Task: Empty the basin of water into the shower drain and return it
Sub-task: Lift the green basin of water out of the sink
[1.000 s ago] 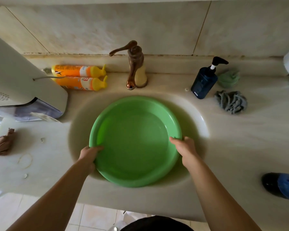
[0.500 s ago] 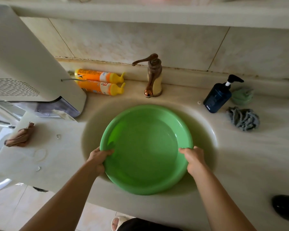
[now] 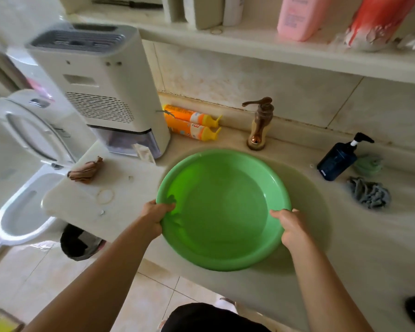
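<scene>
Between your hands sits the basin (image 3: 223,209), water inside, hanging partly past the counter (image 3: 359,250) edge. Left hand (image 3: 155,218) and right hand (image 3: 291,227) each clamp the rim. Tip it while turning and it slops out. Compared to a second ago, it's shifted left, off the sink.

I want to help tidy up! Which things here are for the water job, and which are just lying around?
For the job: green basin, left hand, right hand, sink.

Just lying about: orange bottles, blue pump bottle, grey cloth, brown rag, white appliance, pink bottle.
</scene>
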The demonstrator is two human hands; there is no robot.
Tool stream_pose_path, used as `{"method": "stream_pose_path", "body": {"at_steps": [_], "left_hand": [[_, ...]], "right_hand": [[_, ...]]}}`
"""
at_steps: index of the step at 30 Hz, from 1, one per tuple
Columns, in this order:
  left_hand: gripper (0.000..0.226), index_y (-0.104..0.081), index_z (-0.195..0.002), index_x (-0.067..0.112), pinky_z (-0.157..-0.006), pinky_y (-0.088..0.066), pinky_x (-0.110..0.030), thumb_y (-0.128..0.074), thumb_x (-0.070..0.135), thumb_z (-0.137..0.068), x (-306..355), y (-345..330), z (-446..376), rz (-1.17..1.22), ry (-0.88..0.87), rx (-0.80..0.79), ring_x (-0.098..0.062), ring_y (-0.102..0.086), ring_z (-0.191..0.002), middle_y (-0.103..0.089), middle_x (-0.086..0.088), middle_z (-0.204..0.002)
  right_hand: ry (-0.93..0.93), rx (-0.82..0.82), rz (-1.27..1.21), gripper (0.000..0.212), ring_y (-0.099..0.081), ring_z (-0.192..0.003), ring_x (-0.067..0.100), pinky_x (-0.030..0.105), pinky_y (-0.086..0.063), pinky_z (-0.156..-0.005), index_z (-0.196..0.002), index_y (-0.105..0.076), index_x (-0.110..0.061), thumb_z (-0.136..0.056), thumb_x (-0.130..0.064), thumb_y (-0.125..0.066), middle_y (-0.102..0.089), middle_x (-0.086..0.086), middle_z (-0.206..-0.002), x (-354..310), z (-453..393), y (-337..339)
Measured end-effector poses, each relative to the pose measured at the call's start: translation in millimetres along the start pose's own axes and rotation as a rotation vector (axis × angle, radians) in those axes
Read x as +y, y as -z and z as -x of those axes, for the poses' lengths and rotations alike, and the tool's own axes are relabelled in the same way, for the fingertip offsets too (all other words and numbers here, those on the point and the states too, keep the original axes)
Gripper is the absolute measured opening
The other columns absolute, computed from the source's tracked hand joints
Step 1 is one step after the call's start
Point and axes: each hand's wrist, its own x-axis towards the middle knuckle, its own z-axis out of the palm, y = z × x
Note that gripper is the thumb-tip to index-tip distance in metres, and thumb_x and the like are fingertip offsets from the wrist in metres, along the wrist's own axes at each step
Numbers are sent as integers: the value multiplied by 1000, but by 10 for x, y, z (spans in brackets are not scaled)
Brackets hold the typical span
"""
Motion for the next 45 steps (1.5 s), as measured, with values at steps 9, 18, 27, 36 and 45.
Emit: {"method": "stream_pose_path", "body": {"at_steps": [9, 18, 27, 36, 45], "left_hand": [[24, -65, -108, 1, -75, -56, -61, -67, -7, -86, 18, 703, 187, -29, -102, 57, -37, -66, -78, -68, -22, -96], [18, -63, -102, 7, -79, -57, -59, -69, -1, -88, -177, 1158, 192, 24, -109, 75, -39, -69, -87, -68, -19, -92], [16, -64, -102, 12, -74, -58, -42, -69, 6, -88, -379, 1420, 101, 39, -182, 80, -30, -69, -78, -70, -12, -85], [24, -62, -110, 16, -77, -57, -45, -65, 3, -89, -463, 1695, 71, 62, -198, 50, -34, -69, -89, -70, -13, -98], [31, -59, -116, 17, -67, -56, -40, -64, 1, -90, -534, 1740, 56, 173, -142, 86, -32, -69, -86, -70, -12, -99]], "right_hand": [[9, -45, 10, 32, -64, -79, 32, 47, -53, -76, -103, -61, 11, -72, 10, -69, -66, 23, -93, 291, 475, -382], [120, -36, 13, 23, -65, -80, 32, 47, -54, -80, -97, -64, -1, -75, 3, -69, -67, 20, -92, 398, 741, -627], [197, 6, 16, 16, -67, -85, 34, 48, -56, -83, -93, -65, -5, -77, -4, -69, -69, 19, -91, 504, 913, -789], [231, -30, 15, 18, -68, -82, 32, 44, -57, -78, -95, -67, -13, -77, -8, -69, -70, 13, -87, 583, 978, -997], [259, -92, 53, 8, -66, -67, 22, 24, -48, -57, -82, -66, -15, -77, -9, -70, -69, 2, -75, 504, 915, -1078]]}}
